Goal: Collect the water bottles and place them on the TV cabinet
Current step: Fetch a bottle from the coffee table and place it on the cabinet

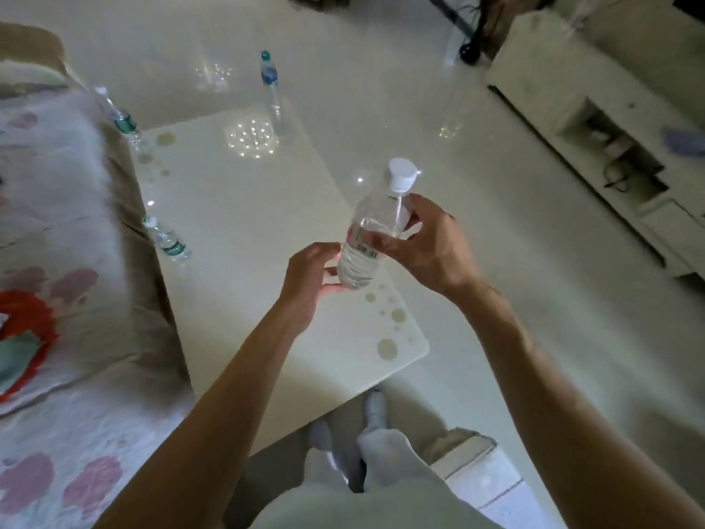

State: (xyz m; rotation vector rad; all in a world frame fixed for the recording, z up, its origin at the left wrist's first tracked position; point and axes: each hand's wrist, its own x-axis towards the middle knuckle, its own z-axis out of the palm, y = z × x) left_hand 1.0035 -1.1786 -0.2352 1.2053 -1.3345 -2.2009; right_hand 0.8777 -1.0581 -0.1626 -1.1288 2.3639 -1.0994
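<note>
- A patterned cover (pixel 57 223) lies along the far left edge
- Beside it, a teal-label bottle (pixel 122 118) leans at the far corner of the white table (pixel 248 223), and a second small bottle (pixel 169 242) leans nearer me on the same edge
- A blue-label bottle (pixel 271 89) stands upright at the table's far end, well apart from my hands
- My left hand (pixel 309 276) is half curled, its fingertips and thumb cupping the bottom end of the clear bottle (pixel 368 238)
- That clear bottle is in the air over the table, tilted with its white cap up and to the right, part full of water
- My right hand (pixel 423 246) wraps its fingers and thumb round the bottle's upper body, just under the neck
- The TV cabinet (pixel 572 108) stands at the far right, across the floor
</note>
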